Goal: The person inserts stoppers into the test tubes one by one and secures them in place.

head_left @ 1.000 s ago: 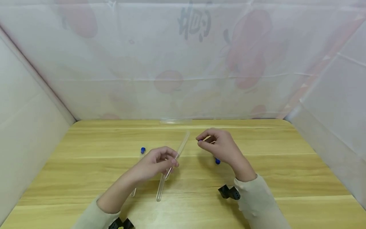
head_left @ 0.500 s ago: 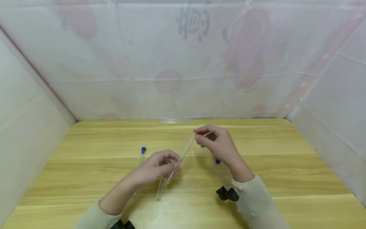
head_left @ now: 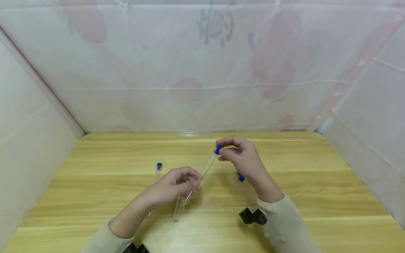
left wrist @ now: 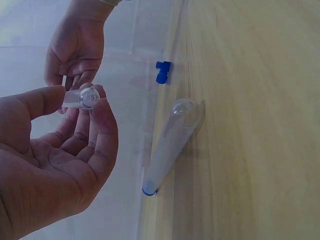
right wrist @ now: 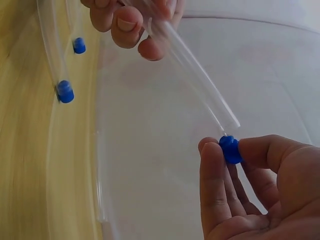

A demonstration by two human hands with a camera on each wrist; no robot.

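A pale printed sheet hangs behind and to both sides of my wooden desk (head_left: 284, 196), walling it in. Above the middle of the desk my left hand (head_left: 172, 184) pinches a clear test tube (head_left: 202, 172) near its rounded bottom, thumb and fingertips closed round the glass, so the tube slants up and away from me with its open mouth toward the far edge. My right hand (head_left: 245, 160) pinches a small blue cap (head_left: 218, 150) between thumb and forefinger, held right at that mouth; the right wrist view shows the blue cap (right wrist: 230, 149) just touching the rim of the tube (right wrist: 192, 67), not yet seated.

On the desk below my left hand lies a second tube (head_left: 178, 209), and toward the left edge a third, a capped tube (head_left: 156, 174), with its blue top pointing to the far edge. A loose blue cap (head_left: 241, 177) sits just beside my right wrist. Another clear tube (head_left: 194, 134) lies along the far edge against the sheet.

As I judge it, I am at the capping step: cap and mouth are lined up but not joined. The next move calls for keeping the tube steady in my left grip while my right pushes the cap squarely along the tube's axis, without tilting it off the rim.
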